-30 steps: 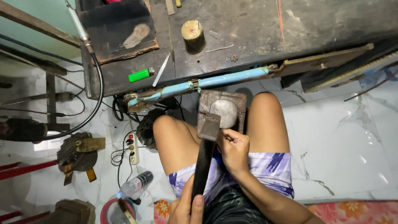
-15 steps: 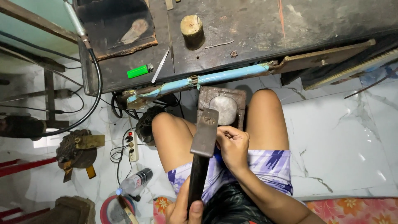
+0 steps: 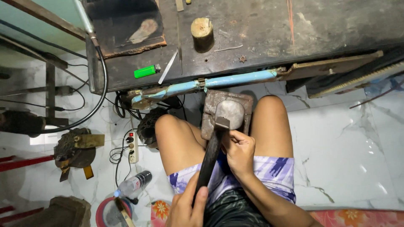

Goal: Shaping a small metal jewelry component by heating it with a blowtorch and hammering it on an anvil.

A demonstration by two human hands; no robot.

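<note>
Centre of the frame: a hammer (image 3: 212, 145) with a dark handle, its grey metal head lying on a rusty square block (image 3: 210, 110) that sits on the floor between the person's bare knees. The head covers most of the block's top, so what lies under it is hidden.

The left hand (image 3: 187, 208), at the bottom edge, is wrapped around the handle's low end with the thumb up along it; the wrist is cut off by the frame.

The right hand (image 3: 240, 152) is curled tight just beside the hammer's neck, knuckles up. The fingers are pinched together, but whether they hold something small is too hidden to tell.

Above the block, a pale blue pipe (image 3: 210, 83) runs along the front edge of a dark workbench (image 3: 269, 31). On the bench stands a short wooden stump (image 3: 202, 33), with a green lighter (image 3: 145, 71) and a thin metal blade (image 3: 168, 72) to its left. Further left lies a dark slab (image 3: 126, 25) with a pale patch, its top cut off by the frame.

At lower left, a clear plastic bottle (image 3: 134, 184) lies on the marble floor (image 3: 345, 143) near a white power strip (image 3: 133, 147) with tangled black cables. Left of that sits a dark rusty lump (image 3: 75, 149) of metal, hard to make out. A black hose (image 3: 99, 101) curves down from the bench's corner.
</note>
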